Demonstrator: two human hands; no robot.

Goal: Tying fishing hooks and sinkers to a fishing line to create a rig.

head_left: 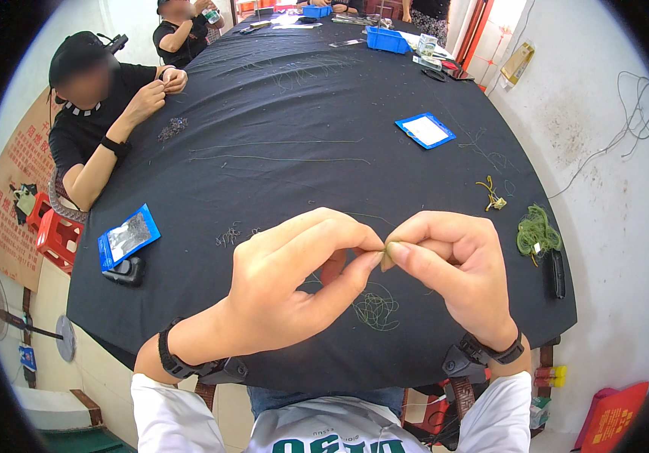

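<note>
My left hand (286,275) and my right hand (460,264) meet fingertip to fingertip above the near middle of the table. Each pinches thumb against forefinger on a thin green line; a short stretch of this line (372,217) shows just behind the fingers. Anything smaller at the pinch is hidden by my fingertips. Below my hands a loose tangle of green line (377,308) lies on the black cloth. Just left of my left hand is a small pile of tiny dark metal pieces (228,237), like hooks.
Black cloth covers the long table (279,181). A blue-edged packet (129,235) rests on a black object at left; another packet (425,130) lies farther right. Green line bundle (539,232) sits at the right edge. A co-worker's hands (164,84) are at far left; blue bin (387,40) stands far back.
</note>
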